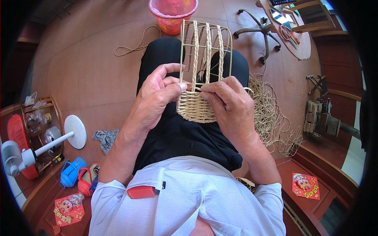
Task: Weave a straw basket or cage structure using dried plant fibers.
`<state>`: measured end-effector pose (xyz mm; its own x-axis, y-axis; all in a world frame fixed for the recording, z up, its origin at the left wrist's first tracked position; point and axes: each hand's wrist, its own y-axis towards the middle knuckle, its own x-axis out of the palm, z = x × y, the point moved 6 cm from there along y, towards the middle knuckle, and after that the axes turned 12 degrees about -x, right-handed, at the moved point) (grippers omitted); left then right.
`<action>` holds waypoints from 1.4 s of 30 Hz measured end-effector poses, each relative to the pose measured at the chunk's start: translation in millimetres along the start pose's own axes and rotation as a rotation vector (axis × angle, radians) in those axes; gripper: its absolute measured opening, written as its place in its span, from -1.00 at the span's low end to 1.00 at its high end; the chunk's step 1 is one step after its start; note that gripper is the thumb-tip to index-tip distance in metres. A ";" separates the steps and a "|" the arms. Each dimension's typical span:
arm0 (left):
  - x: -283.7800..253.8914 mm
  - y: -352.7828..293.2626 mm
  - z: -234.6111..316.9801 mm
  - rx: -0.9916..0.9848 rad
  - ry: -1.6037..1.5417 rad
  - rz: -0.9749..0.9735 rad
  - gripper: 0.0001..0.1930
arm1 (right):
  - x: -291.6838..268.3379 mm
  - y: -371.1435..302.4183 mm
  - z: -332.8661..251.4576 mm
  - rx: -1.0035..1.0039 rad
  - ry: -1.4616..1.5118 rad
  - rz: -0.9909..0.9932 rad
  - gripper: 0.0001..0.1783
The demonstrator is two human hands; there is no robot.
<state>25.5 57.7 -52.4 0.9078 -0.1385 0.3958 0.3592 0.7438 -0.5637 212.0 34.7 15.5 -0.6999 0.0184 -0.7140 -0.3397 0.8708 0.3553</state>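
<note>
A wire-framed basket (196, 107) stands on my lap between my knees, its lower part closely woven with straw-coloured cord. Three twisted cord uprights (207, 51) run up the open wire part. My left hand (159, 88) grips the left side of the frame, thumb at the top of the weaving and fingers partly behind the wire. At the weave's upper edge my right hand (231, 104) pinches the weaving cord (249, 90), thumb and forefinger together; a loose length shows beside its knuckles. The fingers' exact hold on the cord is partly hidden.
A heap of loose cord (271, 114) lies on the floor at my right. Ahead stand a pink bucket (173, 17) and a wheeled chair base (262, 29). Scissors (289, 34) rest on a round board. At left are a white fan (51, 145) and a blue jug (73, 172).
</note>
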 end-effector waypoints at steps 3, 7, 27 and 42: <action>0.2 5.5 -3.2 0.014 -0.003 0.004 -0.41 | -2.9 2.2 0.6 0.003 -0.005 -0.008 -0.88; 4.3 4.5 -6.2 0.059 0.011 0.042 -0.40 | -2.1 1.3 1.5 -0.016 0.024 0.009 -0.88; 12.7 -2.7 -6.8 0.086 -0.049 0.153 -0.32 | 1.6 14.7 6.1 -0.079 0.099 -0.036 -0.68; 11.4 -3.2 -11.6 0.081 -0.099 0.183 -0.31 | 18.8 58.4 25.9 -0.015 0.221 -0.420 -0.26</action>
<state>37.2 46.0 -54.5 0.9293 0.0655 0.3636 0.1681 0.8014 -0.5740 195.3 98.7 7.2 -0.6164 -0.4401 -0.6530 -0.6299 0.7732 0.0735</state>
